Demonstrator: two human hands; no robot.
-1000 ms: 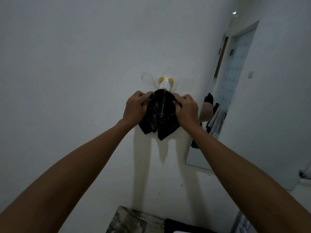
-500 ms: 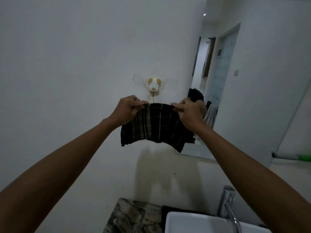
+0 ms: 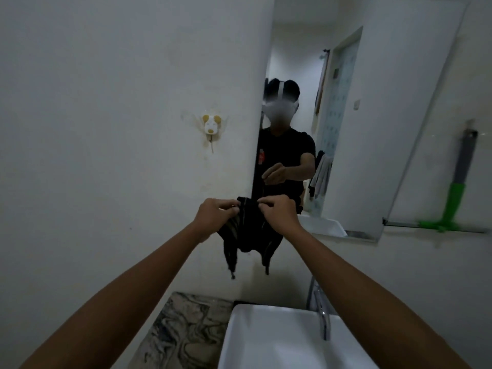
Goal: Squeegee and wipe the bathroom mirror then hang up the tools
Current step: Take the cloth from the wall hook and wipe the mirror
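A dark plaid cloth point(image 3: 249, 233) hangs in front of the wall, bunched at its top edge. My left hand point(image 3: 217, 213) and my right hand point(image 3: 277, 211) both pinch that top edge, close together. A white and yellow animal-shaped wall hook point(image 3: 211, 125) sits on the wall above and to the left of the cloth, bare. The mirror point(image 3: 354, 123) fills the upper right and reflects a person in a black shirt. A squeegee with a green head and grey handle point(image 3: 459, 187) hangs on the wall right of the mirror.
A white basin point(image 3: 269, 339) with a chrome tap point(image 3: 323, 315) stands below my arms. A marbled counter point(image 3: 183, 331) lies left of the basin. The plain white wall spreads across the left.
The cloth came off the hook and moved down and right with both hands. It was spread wide half a second ago and is bunched now. The view swung right, showing mirror and squeegee.
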